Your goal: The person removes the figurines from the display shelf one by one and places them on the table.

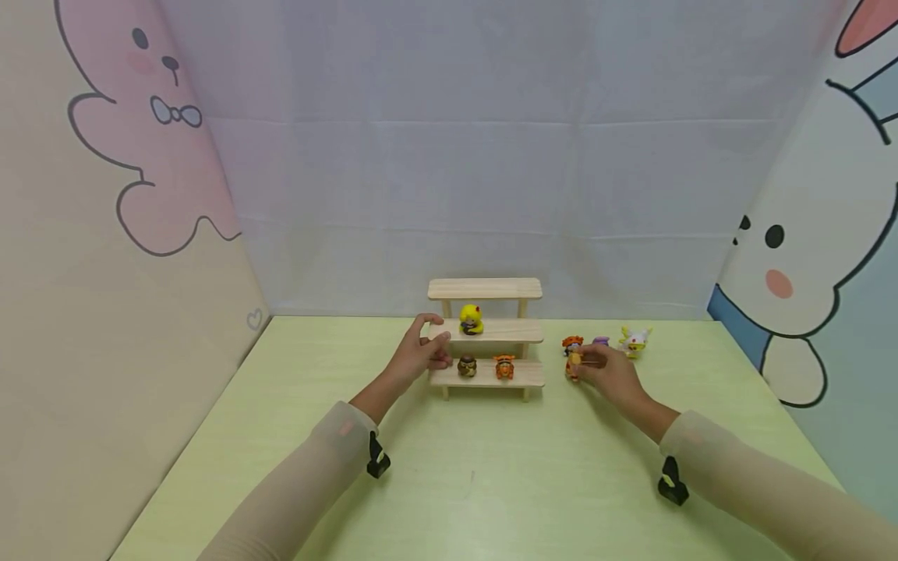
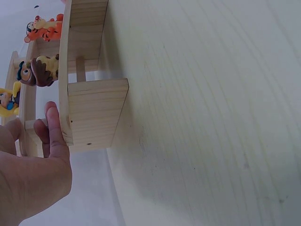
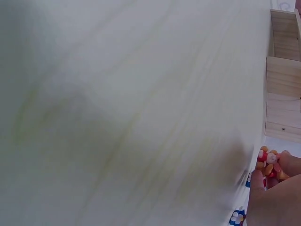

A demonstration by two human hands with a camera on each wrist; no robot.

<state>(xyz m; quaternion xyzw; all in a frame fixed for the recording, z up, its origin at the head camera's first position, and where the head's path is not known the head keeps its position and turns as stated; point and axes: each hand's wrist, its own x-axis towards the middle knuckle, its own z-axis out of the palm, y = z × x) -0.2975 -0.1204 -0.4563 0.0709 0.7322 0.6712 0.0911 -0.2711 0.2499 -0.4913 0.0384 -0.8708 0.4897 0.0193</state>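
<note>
A three-tier wooden display stand (image 1: 484,329) is on the table, and my left hand (image 1: 418,354) grips its left end by the middle and lowest tiers. On the middle tier sits a yellow-hooded figurine (image 1: 471,319). The lowest tier bears a brown owl figurine (image 2: 40,71) and an orange tiger figurine (image 1: 504,367). To the right of the stand, my right hand (image 1: 613,377) pinches a small orange figurine (image 3: 269,162) between thumb and fingers, which partly hide it. Another orange-topped figurine (image 1: 571,342) is right behind the held one.
Beyond my right hand, a white-and-yellow figurine (image 1: 634,343) and a purple piece (image 1: 601,340) lie on the pale green table (image 1: 449,467). A white cloth (image 1: 421,171) hangs behind the stand. Panels with cartoon animals flank the table on both sides.
</note>
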